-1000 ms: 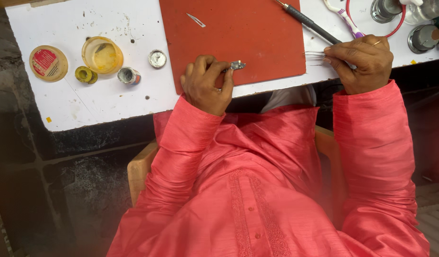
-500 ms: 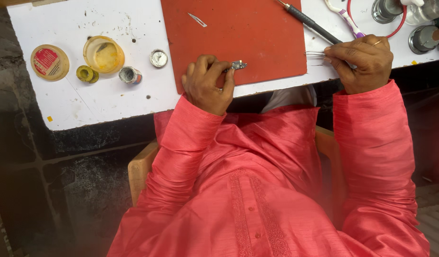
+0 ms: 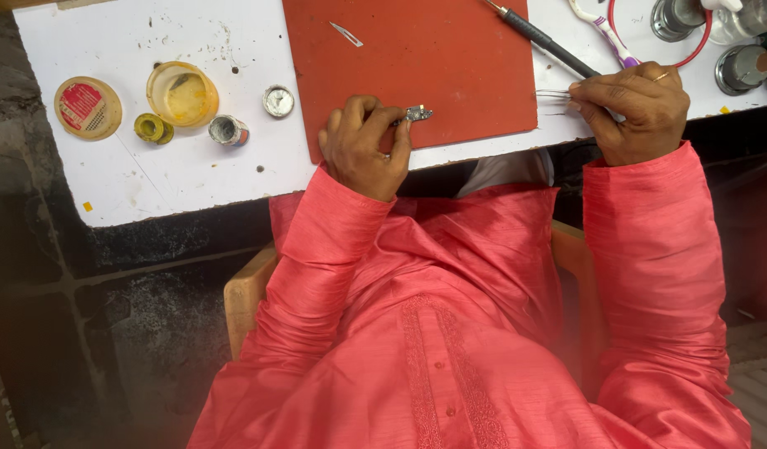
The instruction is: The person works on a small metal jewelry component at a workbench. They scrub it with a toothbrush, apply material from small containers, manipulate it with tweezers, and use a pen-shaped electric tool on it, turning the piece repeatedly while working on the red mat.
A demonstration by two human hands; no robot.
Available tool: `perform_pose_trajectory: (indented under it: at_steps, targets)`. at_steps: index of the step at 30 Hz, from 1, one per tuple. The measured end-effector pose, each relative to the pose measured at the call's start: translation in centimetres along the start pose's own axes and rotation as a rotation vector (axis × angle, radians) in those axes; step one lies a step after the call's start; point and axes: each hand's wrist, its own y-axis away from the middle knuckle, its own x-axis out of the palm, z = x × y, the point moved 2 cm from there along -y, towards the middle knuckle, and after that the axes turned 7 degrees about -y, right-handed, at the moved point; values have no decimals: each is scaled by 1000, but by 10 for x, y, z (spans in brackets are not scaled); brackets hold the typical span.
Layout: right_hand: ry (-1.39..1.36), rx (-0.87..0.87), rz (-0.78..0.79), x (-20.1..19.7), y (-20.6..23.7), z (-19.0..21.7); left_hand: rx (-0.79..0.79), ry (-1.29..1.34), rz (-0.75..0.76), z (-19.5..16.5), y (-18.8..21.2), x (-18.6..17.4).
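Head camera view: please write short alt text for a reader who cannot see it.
A person in a pink shirt sits at a white table, left hand pinching a small metal part on a red mat, right hand holding tweezers. Small jars stand at the left.

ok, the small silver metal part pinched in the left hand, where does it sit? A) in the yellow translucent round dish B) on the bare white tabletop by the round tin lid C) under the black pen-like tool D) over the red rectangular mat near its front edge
D: the left hand pinches the small silver metal part over the red rectangular mat, close to its front edge, well away from the yellow translucent round dish.
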Motion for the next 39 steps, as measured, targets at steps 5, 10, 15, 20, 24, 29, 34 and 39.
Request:
perform_pose_trajectory:
  at_steps: [5,10,15,20,24,29,34,39]
  targets:
    - [-20,-11,-6,-2,-1,1,-10,4,4,-1,0,0]
    - [-32,-7,-9,-5,-1,5,-12,6,13,0,0,-1]
    - [-1,-10,-10,-5,0,7,-11,8,15,-1,0,-1]
    - [-2,-19,-6,-4,-1,5,-9,2,16,-1,-1,-1]
    - [24,-29,2,-4,-2,4,-10,3,14,-1,0,-1]
    - [16,-28,10,-4,-3,3,-6,0,8,-1,-1,-1]
    - [13,-34,5,-2,-4,1,-8,7,10,-1,-1,-2]
    - [11,-28,4,-1,-3,0,-7,4,10,-1,-1,-2]
